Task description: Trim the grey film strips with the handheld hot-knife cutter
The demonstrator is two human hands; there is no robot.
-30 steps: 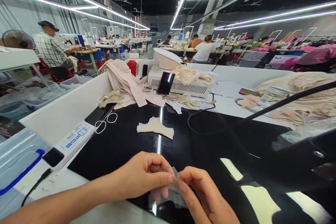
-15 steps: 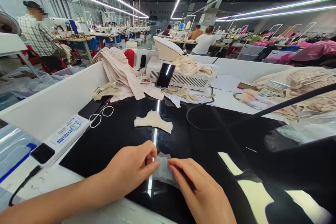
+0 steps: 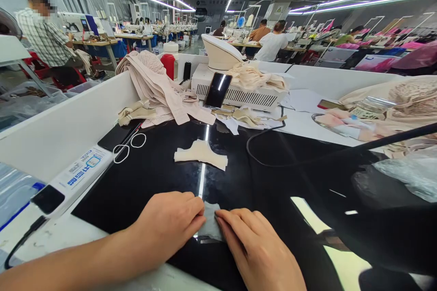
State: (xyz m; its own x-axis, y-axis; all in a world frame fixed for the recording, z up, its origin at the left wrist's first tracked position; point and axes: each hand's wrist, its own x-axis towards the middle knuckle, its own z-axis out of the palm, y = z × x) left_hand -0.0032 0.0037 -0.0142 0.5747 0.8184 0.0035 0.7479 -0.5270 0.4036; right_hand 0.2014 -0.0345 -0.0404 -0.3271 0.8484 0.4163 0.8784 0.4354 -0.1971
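1. Head view, near centre: a thin, grey, translucent piece of material [image 3: 211, 226] lies low over the glossy black desk [image 3: 136, 186], between the two hands. Its near and far edges show.
2. Left hand [image 3: 169, 225]: fingers curled, thumb and forefinger closed on the piece's left edge.
3. Right hand [image 3: 256, 241]: thumb and forefinger pinched together at the right edge; the other fingers bent alongside.
4. Beyond the hands, flat on the black surface: a cream, layered fabric piece [image 3: 200, 154] with a raised middle and two side arms. Touches neither hand.
5. Left side: two thin white loops [image 3: 138, 134] near a flat black object [image 3: 114, 135]; nearer, a long white box with blue print [image 3: 82, 168].
6. Far side: heaped pale pink fabric strips [image 3: 153, 82], a red thread cone [image 3: 168, 66], a black spool [image 3: 187, 71], and a dark phone [image 3: 216, 91] leaning against a white slotted housing [image 3: 252, 95].
7. Right side: a black cable [image 3: 248, 148] curves over the surface; crumpled clear plastic [image 3: 409, 175] farther right. Pale yellow shapes [image 3: 309, 213] at near right; fabric or reflection, cannot tell.
8. Far left, beyond the white partition: a seated person in a checked shirt [image 3: 44, 41].
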